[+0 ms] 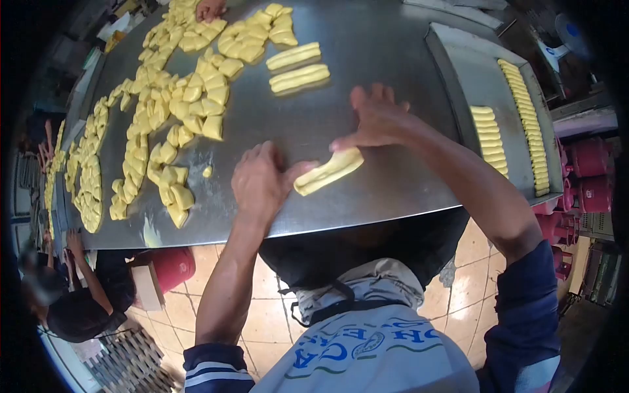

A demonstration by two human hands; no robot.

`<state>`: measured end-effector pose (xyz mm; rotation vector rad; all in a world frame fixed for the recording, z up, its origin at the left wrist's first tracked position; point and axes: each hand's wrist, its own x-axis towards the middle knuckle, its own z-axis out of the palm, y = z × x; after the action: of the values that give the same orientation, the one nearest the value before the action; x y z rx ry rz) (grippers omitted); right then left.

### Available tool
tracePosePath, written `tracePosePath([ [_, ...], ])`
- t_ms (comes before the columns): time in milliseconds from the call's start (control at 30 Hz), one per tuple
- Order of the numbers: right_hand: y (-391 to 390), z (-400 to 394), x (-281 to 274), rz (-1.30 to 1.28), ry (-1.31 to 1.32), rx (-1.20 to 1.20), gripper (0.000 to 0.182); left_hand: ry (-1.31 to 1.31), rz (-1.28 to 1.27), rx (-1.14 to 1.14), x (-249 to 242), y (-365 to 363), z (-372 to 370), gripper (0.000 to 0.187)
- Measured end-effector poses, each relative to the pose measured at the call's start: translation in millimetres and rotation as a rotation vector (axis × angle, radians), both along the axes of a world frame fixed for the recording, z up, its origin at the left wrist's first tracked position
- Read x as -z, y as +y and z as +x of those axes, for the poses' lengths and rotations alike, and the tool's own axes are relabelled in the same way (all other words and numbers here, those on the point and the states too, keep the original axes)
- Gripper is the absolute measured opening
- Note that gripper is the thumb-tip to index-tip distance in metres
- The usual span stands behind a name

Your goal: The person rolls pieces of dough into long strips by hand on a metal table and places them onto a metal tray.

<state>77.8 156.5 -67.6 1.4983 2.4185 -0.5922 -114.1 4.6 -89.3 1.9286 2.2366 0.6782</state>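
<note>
A strip of yellow dough (pixel 329 173) lies on the metal table, slightly slanted, with a lengthwise crease. My left hand (pixel 257 180) rests on the table beside its left end, the thumb stretched out and touching the dough. At the other end, the thumb of my right hand (pixel 380 121) touches the strip while the fingers spread out away from it. Neither hand is wrapped around the dough. Farther up the table lie two shaped dough rolls, an upper roll (pixel 293 57) and a lower roll (pixel 299 79), side by side.
Many cut dough pieces (pixel 200 92) cover the table's left part. At right stands a metal tray (pixel 514 131) with two rows of dough rolls. Another person's hand (pixel 209 10) is at the top; a co-worker (pixel 85 308) is at lower left. The table edge (pixel 367 221) runs before me.
</note>
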Motion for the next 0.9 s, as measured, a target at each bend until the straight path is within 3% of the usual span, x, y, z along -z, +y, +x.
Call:
tracePosePath([
  [67,23,23,8,0.034,0.053,0.079,0.096,-0.006,-0.033,-0.065,7,-5,-13,0.06],
  [133,13,28,-4,-0.074,0.023,-0.104,0.094,-0.023,-0.123,-0.118,4,-1,-19,0.062],
  [200,1,27,-12,-0.12,0.004,-0.206,0.092,-0.031,-0.066,-0.03,-10,3,5,0.061],
  [267,-10,11,-12,-0.116,0.007,-0.21,0.09,0.065,-0.052,0.073,-14,8,30,0.063],
  [367,-14,5,-13,-0.039,-0.05,-0.047,0.088,-0.066,-0.235,-0.09,-19,19,35,0.071],
  [500,-2,17,-9,-0.042,0.049,-0.125,0.09,0.058,-0.026,0.061,-8,12,21,0.061],
  [600,0,34,-15,-0.129,0.08,-0.237,0.091,-0.117,-0.159,0.099,-23,-10,4,0.057],
  [700,-2,25,-9,-0.138,0.081,-0.215,0.104,-0.09,-0.169,0.069,-19,-12,5,0.054],
  [833,-1,5,-12,-0.084,-0.039,-0.051,0.11,-0.047,-0.381,0.007,-29,2,-2,0.05],
  [900,2,-1,-22,-0.028,-0.12,-0.044,0.107,0.092,-0.146,0.133,-15,-3,-12,0.051],
])
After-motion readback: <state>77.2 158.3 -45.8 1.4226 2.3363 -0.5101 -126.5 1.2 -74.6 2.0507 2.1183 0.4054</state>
